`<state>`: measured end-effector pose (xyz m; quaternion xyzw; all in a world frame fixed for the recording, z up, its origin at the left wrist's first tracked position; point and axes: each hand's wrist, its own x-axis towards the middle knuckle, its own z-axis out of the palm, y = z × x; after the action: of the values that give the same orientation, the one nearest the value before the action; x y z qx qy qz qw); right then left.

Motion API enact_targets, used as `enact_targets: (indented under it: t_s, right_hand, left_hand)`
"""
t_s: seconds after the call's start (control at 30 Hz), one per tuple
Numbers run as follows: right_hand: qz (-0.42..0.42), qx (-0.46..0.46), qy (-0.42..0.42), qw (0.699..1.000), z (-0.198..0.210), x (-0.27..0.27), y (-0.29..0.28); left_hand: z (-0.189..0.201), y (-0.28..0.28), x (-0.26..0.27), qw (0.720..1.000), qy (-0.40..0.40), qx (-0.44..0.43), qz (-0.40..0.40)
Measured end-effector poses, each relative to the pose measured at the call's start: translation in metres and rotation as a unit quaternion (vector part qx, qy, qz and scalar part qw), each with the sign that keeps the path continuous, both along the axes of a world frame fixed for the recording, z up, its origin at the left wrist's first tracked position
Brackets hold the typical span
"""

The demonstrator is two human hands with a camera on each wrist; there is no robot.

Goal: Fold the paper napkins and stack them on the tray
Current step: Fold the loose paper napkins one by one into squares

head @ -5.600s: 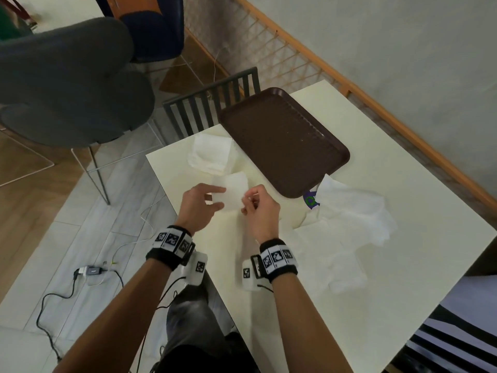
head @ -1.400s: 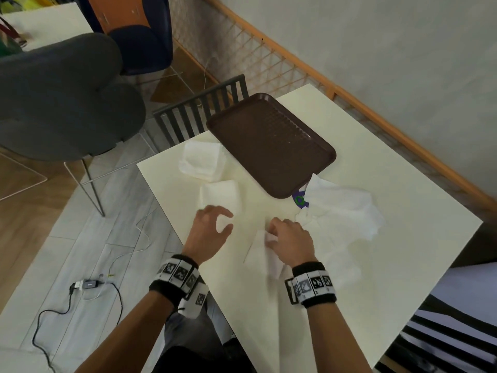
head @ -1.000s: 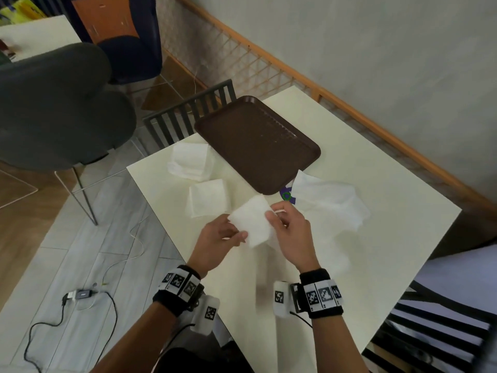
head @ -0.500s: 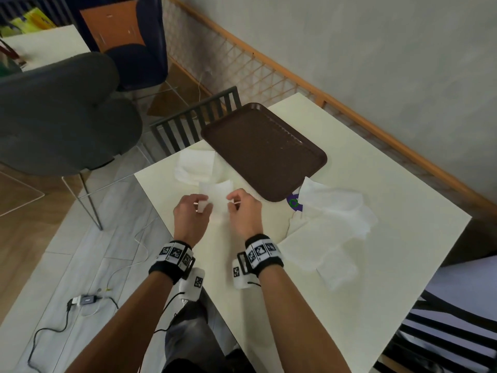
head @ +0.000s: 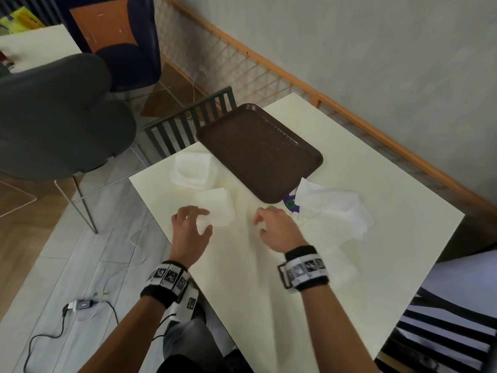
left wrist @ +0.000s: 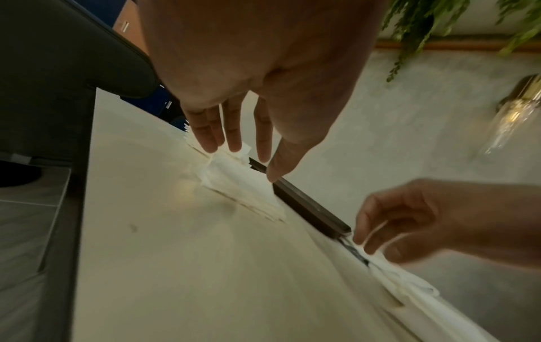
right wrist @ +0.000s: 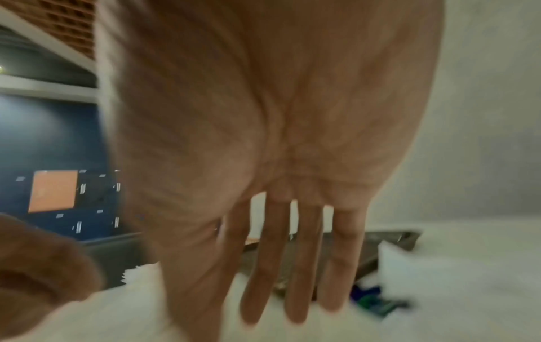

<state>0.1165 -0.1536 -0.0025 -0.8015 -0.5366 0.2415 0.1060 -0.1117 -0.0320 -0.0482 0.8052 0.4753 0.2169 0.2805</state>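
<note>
A brown tray (head: 258, 152) lies bare at the table's far side. Left of it sits a small stack of folded white napkins (head: 192, 169), and in front of that a single folded napkin (head: 216, 208) lies flat. My left hand (head: 199, 219) hovers over this napkin's near corner with straight, spread fingers (left wrist: 234, 134), holding nothing. My right hand (head: 262, 224) is to the right, near a loose pile of unfolded napkins (head: 333, 208), with its fingers (right wrist: 295, 277) hanging straight and empty; that view is blurred.
A purple and green wrapper (head: 290, 204) peeks out between the tray and the pile. A slatted chair back (head: 188, 125) and a grey chair (head: 53, 117) stand beyond the table's (head: 269, 278) left edge. A cable and adapter (head: 80, 304) lie on the floor.
Half a second ago both hands pinched the folded napkin above the table. It now lies flat, both hands have let go, and the right hand has moved right towards the loose pile.
</note>
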Motion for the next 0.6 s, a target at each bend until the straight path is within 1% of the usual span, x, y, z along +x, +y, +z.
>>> enact_targets:
  t_s: [0.07, 0.1, 0.13, 0.2, 0.3, 0.37, 0.43, 0.5, 0.57, 0.6]
  right_hand:
    - [0.056, -0.084, -0.05, 0.994, 0.004, 0.029, -0.037]
    - [0.075, -0.112, -0.077, 0.988, 0.004, 0.042, -0.052]
    - [0.088, -0.121, -0.093, 0.984, 0.002, 0.052, -0.064]
    - [0.104, -0.097, -0.109, 0.984, -0.001, 0.063, -0.081]
    - [0.108, -0.02, -0.109, 0.988, -0.005, 0.064, -0.093]
    - [0.079, 0.058, -0.049, 0.994, -0.006, 0.057, -0.099]
    - [0.033, 0.145, 0.053, 0.987, -0.002, 0.042, -0.103]
    - [-0.032, 0.21, 0.162, 0.964, 0.007, 0.024, -0.104]
    - [-0.098, 0.267, 0.229, 0.931, 0.015, 0.009, -0.104]
    - [-0.132, 0.28, 0.252, 0.917, 0.016, 0.004, -0.104]
  left_hand:
    - [0.002, -0.019, -0.007, 0.999, -0.016, -0.032, -0.027]
    - [0.002, -0.028, -0.009, 0.998, -0.02, -0.047, -0.041]
    - [0.002, -0.037, -0.011, 0.996, -0.023, -0.062, -0.054]
    - [0.0, -0.055, -0.009, 0.992, -0.035, -0.087, -0.078]
    - [0.006, -0.082, 0.002, 0.982, -0.063, -0.135, -0.119]
    - [0.012, -0.093, 0.009, 0.97, -0.086, -0.178, -0.141]
    - [0.022, -0.102, 0.017, 0.954, -0.114, -0.233, -0.152]
    - [0.034, -0.109, 0.028, 0.927, -0.163, -0.309, -0.134]
    - [0.045, -0.112, 0.04, 0.894, -0.223, -0.374, -0.101]
    - [0.047, -0.112, 0.045, 0.884, -0.247, -0.386, -0.088]
